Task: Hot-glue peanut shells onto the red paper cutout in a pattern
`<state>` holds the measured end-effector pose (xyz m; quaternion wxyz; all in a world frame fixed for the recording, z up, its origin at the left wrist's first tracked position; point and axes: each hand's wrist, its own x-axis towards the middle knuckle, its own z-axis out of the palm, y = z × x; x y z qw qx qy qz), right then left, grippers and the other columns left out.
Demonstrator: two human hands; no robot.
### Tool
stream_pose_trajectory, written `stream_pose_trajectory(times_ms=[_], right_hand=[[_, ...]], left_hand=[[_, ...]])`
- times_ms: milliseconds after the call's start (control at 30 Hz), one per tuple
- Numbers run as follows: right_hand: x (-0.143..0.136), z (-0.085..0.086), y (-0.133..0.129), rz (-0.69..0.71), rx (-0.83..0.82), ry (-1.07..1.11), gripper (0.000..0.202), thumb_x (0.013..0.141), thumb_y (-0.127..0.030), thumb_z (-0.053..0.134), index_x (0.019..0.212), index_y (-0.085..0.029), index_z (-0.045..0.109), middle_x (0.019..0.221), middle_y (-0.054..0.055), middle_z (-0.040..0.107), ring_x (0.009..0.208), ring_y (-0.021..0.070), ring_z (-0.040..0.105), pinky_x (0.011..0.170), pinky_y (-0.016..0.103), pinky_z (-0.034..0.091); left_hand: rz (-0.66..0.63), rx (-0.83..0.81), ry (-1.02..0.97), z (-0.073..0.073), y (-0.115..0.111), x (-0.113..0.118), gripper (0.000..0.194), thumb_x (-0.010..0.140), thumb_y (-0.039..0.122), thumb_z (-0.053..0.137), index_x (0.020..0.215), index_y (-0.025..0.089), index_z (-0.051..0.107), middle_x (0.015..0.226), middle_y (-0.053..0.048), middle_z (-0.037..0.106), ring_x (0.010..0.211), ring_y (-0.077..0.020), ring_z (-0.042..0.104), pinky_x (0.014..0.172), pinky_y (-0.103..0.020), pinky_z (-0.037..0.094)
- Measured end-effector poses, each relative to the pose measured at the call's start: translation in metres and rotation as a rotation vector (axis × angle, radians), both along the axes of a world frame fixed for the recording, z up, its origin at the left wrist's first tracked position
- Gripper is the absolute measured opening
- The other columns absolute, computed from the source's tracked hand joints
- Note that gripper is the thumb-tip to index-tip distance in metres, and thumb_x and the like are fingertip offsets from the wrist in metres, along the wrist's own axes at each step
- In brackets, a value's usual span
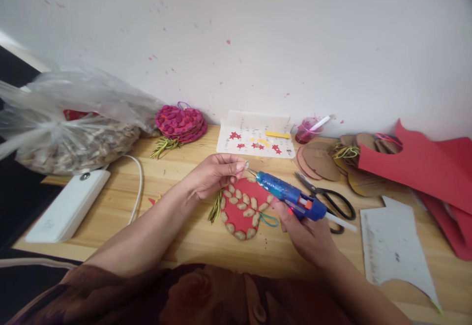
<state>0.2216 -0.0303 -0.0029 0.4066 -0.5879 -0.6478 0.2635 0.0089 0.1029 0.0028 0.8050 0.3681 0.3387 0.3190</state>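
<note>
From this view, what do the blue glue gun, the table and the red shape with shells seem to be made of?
Glue gun: glossy blue plastic, by its shine, with a metal-looking tip.
Table: light wood with visible grain and joined boards, smooth finish.
Red shape: matte red paper or felt, hard to tell; pale shell pieces, probably peanut shells, line its edge.

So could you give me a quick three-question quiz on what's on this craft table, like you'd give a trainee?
1. True or false: the right hand holds a blue glue gun.
2. What lies just right of the glue gun: A) scissors, B) a hammer, C) a paintbrush?
3. What does the left hand pinch at the glue gun's tip?

Key:
1. True.
2. A, black-handled scissors.
3. A small pale piece, seemingly a shell like those ringing the red cut-out on the wooden table.
</note>
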Motion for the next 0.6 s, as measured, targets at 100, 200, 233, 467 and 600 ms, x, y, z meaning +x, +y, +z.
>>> stream_pose_trajectory(times_ms=[100,200,233,467,600], right_hand=[[-0.0004,0.0006,0.0,0.007,0.0,0.001,0.028,0.094,-0.03,0.061,0.069,-0.024,0.05,0.056,-0.004,0.051,0.052,0.0139,0.051,0.053,0.027,0.041],[-0.0013,0.0028,0.0005,0.023,0.009,0.003,0.028,0.094,-0.031,0.06,0.069,-0.024,0.05,0.055,-0.004,0.051,0.052,0.0139,0.051,0.052,0.027,0.04],[-0.0016,0.0035,0.0007,0.027,0.009,-0.001,0.028,0.095,-0.031,0.06,0.069,-0.024,0.05,0.055,-0.004,0.051,0.052,0.014,0.051,0.052,0.027,0.04],[-0.0008,0.0033,0.0007,0.023,-0.002,-0.001,0.028,0.094,-0.032,0.06,0.068,-0.024,0.05,0.055,-0.004,0.052,0.051,0.0146,0.052,0.051,0.028,0.041],[-0.0006,0.0042,0.0014,0.015,0.006,-0.018,0.028,0.094,-0.032,0.06,0.068,-0.024,0.05,0.055,-0.004,0.052,0.052,0.0145,0.052,0.052,0.028,0.041]], left_hand=[[-0.002,-0.005,0.003,0.0004,0.0002,0.0002,0.027,0.063,0.026,0.094,0.077,0.011,0.076,0.066,-0.004,0.069,0.058,-0.0078,0.06,0.057,-0.017,0.046],[0.001,-0.008,0.002,0.0004,0.0,0.0004,0.027,0.063,0.026,0.094,0.077,0.011,0.075,0.066,-0.004,0.069,0.059,-0.008,0.06,0.057,-0.017,0.045],[0.001,-0.008,0.0,0.0003,-0.0001,0.0004,0.027,0.063,0.026,0.094,0.077,0.011,0.076,0.066,-0.004,0.069,0.059,-0.008,0.06,0.057,-0.017,0.045],[-0.001,-0.006,-0.003,-0.0008,-0.0005,0.0,0.026,0.064,0.026,0.093,0.078,0.011,0.076,0.066,-0.004,0.069,0.059,-0.0076,0.06,0.058,-0.017,0.045],[-0.005,-0.01,-0.012,-0.0009,-0.0003,0.0,0.026,0.064,0.026,0.093,0.077,0.011,0.076,0.066,-0.003,0.068,0.058,-0.0074,0.059,0.057,-0.017,0.046]])
